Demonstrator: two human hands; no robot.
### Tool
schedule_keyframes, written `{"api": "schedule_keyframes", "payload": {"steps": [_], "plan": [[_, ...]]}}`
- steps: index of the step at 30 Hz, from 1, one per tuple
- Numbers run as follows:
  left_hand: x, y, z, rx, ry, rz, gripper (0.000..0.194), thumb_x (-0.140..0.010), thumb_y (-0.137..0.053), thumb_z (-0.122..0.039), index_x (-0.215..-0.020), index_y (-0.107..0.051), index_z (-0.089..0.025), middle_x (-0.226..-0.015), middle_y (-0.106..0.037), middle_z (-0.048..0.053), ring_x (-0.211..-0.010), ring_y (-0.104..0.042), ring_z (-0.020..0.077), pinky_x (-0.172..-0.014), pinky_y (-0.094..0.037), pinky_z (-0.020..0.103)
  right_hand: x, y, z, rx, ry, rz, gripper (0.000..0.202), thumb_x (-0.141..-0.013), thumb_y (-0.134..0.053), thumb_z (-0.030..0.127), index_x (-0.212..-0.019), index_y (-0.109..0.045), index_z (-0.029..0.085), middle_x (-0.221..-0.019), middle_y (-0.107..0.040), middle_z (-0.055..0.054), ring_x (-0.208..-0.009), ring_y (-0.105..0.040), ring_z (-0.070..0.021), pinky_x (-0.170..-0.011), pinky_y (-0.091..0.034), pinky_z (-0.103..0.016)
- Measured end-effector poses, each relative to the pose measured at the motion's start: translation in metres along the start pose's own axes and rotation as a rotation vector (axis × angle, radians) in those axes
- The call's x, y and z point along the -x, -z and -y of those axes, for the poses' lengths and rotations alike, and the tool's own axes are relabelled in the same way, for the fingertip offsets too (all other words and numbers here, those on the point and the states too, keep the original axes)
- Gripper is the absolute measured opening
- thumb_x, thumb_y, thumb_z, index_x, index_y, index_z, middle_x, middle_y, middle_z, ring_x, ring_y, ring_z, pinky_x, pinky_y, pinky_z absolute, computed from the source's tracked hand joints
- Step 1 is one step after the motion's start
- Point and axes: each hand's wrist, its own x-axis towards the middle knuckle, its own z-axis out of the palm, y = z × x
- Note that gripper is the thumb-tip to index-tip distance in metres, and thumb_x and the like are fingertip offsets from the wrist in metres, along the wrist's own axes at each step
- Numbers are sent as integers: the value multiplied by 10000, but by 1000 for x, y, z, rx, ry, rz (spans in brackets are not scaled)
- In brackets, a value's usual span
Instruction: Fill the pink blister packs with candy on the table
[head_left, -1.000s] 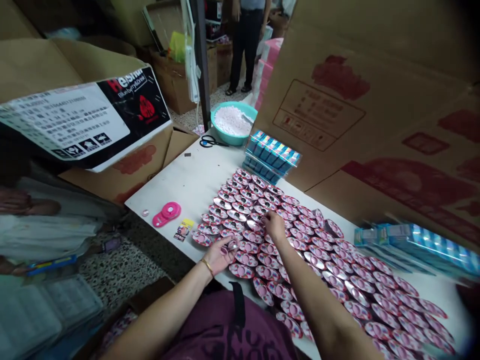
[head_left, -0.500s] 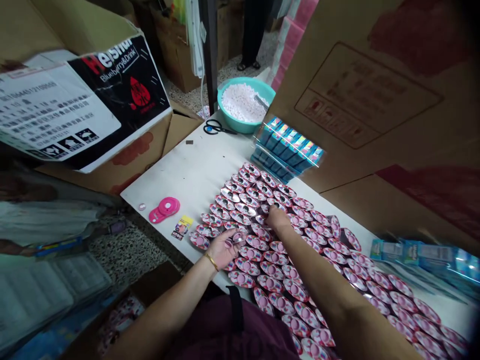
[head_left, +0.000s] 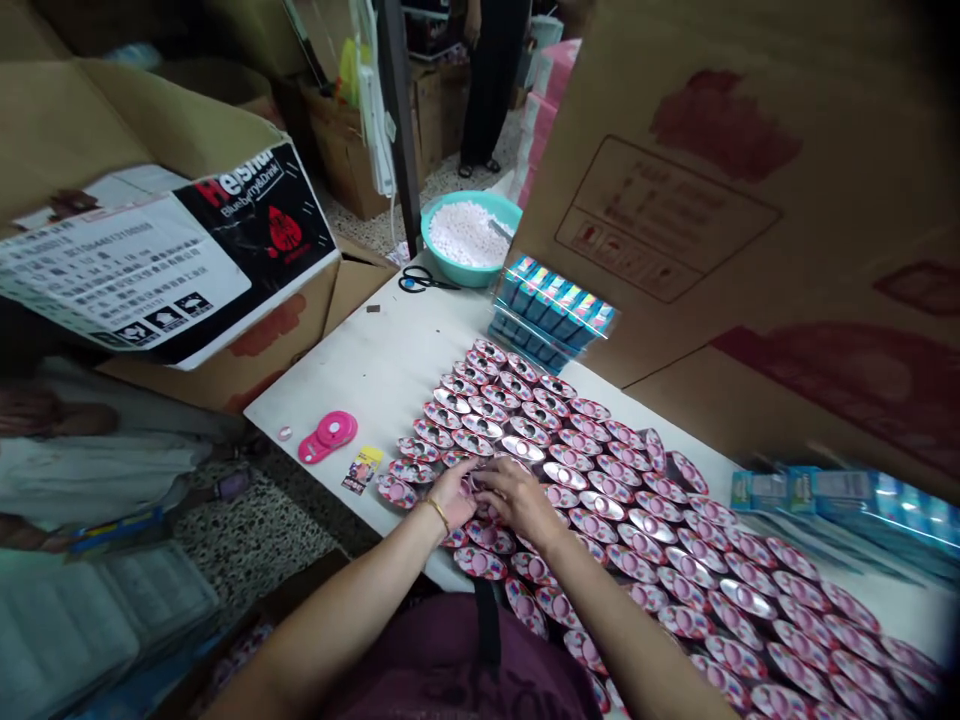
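Observation:
My left hand is palm up over the near left of the table, fingers curled around small round pieces that are mostly hidden now. Across it reaches my right hand, its fingertips closed together at the left palm; what they pinch cannot be made out. Beneath and around both hands lie rows of oval red-and-white printed packs. Many packs have a round pink piece in the middle, while several in the far left rows show a dark centre.
On the white table are a pink plastic gadget, a small yellow card, black scissors, a turquoise basin of white pieces and blue packets. Cardboard boxes flank it. Another person stands behind.
My right hand has drawn back from a pack in the far rows to my left hand. The left hand's fingers have closed in more. The camera view has shifted slightly.

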Motion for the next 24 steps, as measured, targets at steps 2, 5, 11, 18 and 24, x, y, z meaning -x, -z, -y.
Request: {"api": "schedule_keyframes", "payload": {"steps": [2, 5, 11, 18, 24], "plan": [[-3, -1, 4, -1, 31, -4, 74, -728, -539, -172, -717, -551, -99, -597, -573, 21, -470, -525, 90, -405, -429, 191, 7, 2, 0, 87, 37, 49, 279, -807, -457, 222, -1077, -523, 242, -1097, -507, -67, -974, -487, -165, -811, -416, -295], [-7, -2, 6, 1, 20, 19, 53, -724, -543, -145, -725, -550, -92, -600, -575, 23, -507, -550, 87, -511, -486, 199, 15, 10, -15, 27, 10, 23, 322, -815, -406, 160, -1115, -498, 235, -1070, -540, -59, -943, -514, -141, -790, -426, -263], [-8, -1, -2, -13, 24, -17, 75, -718, -566, -150, -768, -546, -98, -686, -589, 61, -713, -606, 144, -580, -508, 183, -18, 35, -72, 144, -520, -160, 198, -790, -423, 222, -866, -604, 191, -855, -617, -49, -818, -558, -164, -733, -407, -262], [-1, 6, -8, 30, -27, -32, 70, -712, -573, -143, -758, -543, -101, -727, -588, 63, -712, -603, 134, -585, -510, 180, -79, 37, -113, 442, -859, 234, 392, -655, -575, 238, -1028, -521, 131, -963, -588, -162, -868, -554, -246, -660, -397, -294], [-2, 3, -16, 68, -70, -6, 96, -712, -571, -161, -791, -551, -110, -757, -594, 66, -753, -600, 154, -639, -513, 223, -83, 39, -123, 463, -874, 296, 457, -609, -637, 278, -1027, -517, 138, -982, -578, -160, -878, -544, -266, -662, -400, -313]]}}
